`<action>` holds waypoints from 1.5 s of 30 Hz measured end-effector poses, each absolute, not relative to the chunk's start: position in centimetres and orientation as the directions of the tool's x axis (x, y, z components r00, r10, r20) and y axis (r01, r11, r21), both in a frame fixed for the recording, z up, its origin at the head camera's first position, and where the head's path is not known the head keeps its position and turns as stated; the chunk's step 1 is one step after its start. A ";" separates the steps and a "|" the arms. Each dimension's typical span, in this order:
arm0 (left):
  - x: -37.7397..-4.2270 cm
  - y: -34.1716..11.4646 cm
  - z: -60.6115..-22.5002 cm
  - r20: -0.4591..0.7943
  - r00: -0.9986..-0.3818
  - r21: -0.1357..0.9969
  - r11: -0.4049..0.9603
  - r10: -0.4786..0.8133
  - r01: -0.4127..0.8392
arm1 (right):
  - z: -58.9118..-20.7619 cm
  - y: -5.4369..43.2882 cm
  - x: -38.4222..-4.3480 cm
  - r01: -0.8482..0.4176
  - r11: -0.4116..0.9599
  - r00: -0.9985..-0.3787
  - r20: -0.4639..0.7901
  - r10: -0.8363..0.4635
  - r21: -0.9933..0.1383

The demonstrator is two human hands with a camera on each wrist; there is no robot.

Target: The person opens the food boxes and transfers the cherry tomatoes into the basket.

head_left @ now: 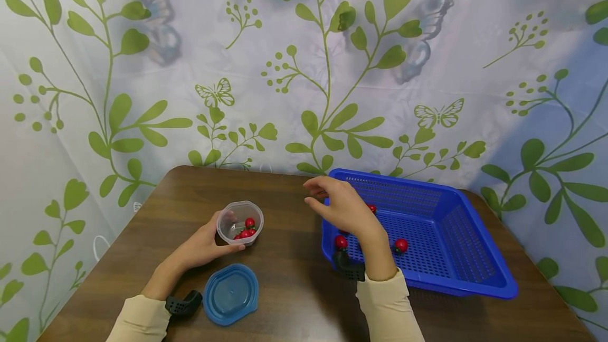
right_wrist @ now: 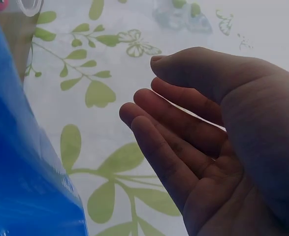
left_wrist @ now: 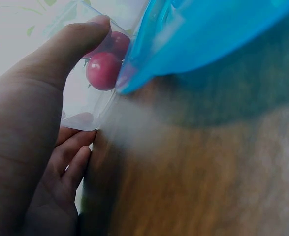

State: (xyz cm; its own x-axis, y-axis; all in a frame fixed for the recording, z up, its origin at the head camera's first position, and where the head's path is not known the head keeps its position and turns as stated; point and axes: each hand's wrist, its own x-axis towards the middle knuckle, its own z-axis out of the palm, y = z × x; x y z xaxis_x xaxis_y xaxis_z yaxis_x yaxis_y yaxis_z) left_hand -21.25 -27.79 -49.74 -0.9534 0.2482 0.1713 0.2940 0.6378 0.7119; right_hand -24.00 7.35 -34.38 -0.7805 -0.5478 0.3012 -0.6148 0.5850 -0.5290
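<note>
My left hand (head_left: pixel 204 244) holds a small clear plastic container (head_left: pixel 243 209) on the table's left side, thumb at the near side and fingers around the far left. Several cherry tomatoes (head_left: pixel 249 222) lie inside it; the left wrist view shows one smooth red tomato (left_wrist: pixel 104 71) close to the thumb. Over the left rim of a blue plastic basket (head_left: pixel 437 247) hovers my right hand (head_left: pixel 343 207), empty, its fingers loosely bent and pointing left. In the basket lie several more tomatoes (head_left: pixel 401 245), some partly hidden by the right hand and wrist.
A blue lid (head_left: pixel 231 294) lies on the brown wooden table (head_left: pixel 290 278), just in front of the container. Black wrist devices (head_left: pixel 182 304) sit on both wrists. Behind the table hangs a pale curtain (head_left: pixel 266 120) printed with green leaves and butterflies.
</note>
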 end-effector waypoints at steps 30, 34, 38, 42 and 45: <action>-21.3 -27.9 -49.5 0.177 -0.951 0.715 0.630 0.254 0.302 | -35.5 2.8 -23.9 -0.651 0.552 -0.743 0.288 -0.604 -0.521; -21.3 -27.9 -49.5 0.171 -0.953 0.725 0.623 0.250 0.293 | -36.1 2.1 -24.1 -0.650 0.527 -0.737 0.287 -0.612 -0.547; -21.3 -27.9 -49.5 0.174 -0.952 0.724 0.623 0.250 0.296 | -36.9 1.4 -24.4 -0.662 0.519 -0.726 0.293 -0.622 -0.540; -21.3 -27.9 -49.5 0.185 -0.949 0.720 0.622 0.256 0.308 | -37.3 0.8 -24.4 -0.683 0.525 -0.713 0.307 -0.630 -0.509; -21.3 -27.8 -49.4 0.189 -0.947 0.721 0.618 0.258 0.313 | -37.4 0.3 -24.4 -0.691 0.516 -0.705 0.311 -0.638 -0.506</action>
